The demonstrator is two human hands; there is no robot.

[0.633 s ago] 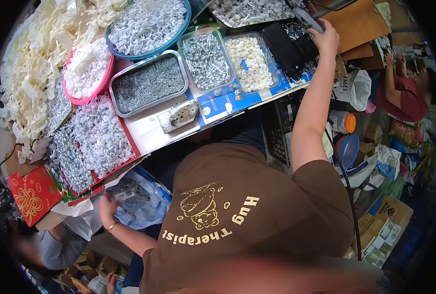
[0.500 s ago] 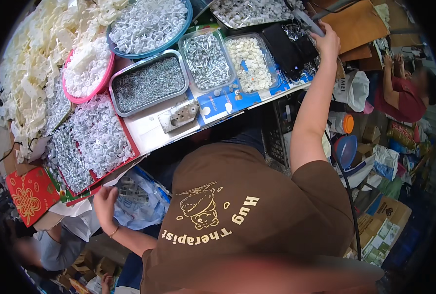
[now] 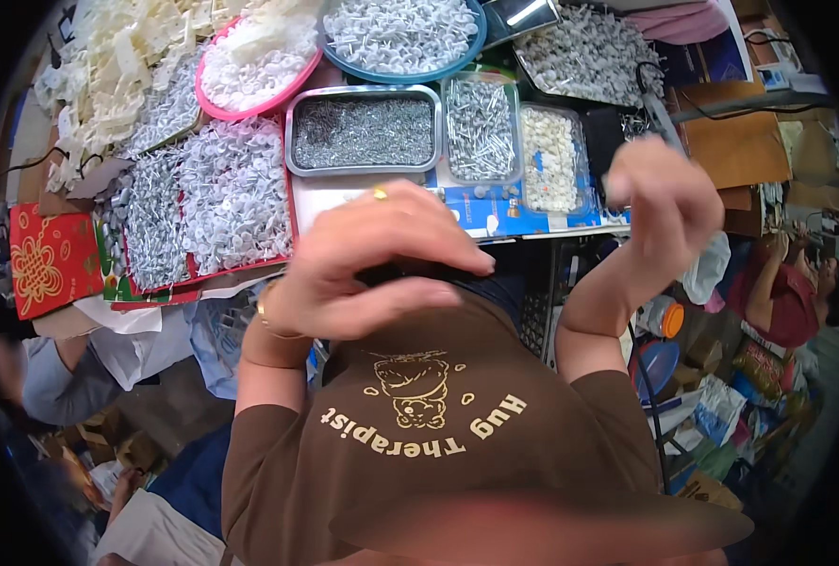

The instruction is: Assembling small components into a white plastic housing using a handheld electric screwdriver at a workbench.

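My left hand [image 3: 382, 264] is raised in front of my chest at the table's near edge, its fingers stretched out and the thumb apart, holding nothing. Behind it stands a metal tray [image 3: 363, 172] full of tiny metal pins. My right hand [image 3: 669, 193] hovers at the right, wrist bent and fingers curled. It is blurred, and I cannot see whether anything is in it. Near it are a clear tub of cream plastic pieces [image 3: 549, 156] and a black item [image 3: 603, 137]. Between the hands, farther back, a clear tub holds nails [image 3: 482, 132].
White nail clips [image 3: 235, 193] fill a red-edged tray at left. Behind are a pink basin [image 3: 240, 115] and a blue basin [image 3: 405, 76] of white pieces. A grey metal arm [image 3: 663, 118] stands by brown cardboard [image 3: 735, 141]. Co-workers sit at both sides.
My right hand has left the grey arm and drawn back toward me. My left hand has risen and moved right from the table's front edge. The view has shifted.
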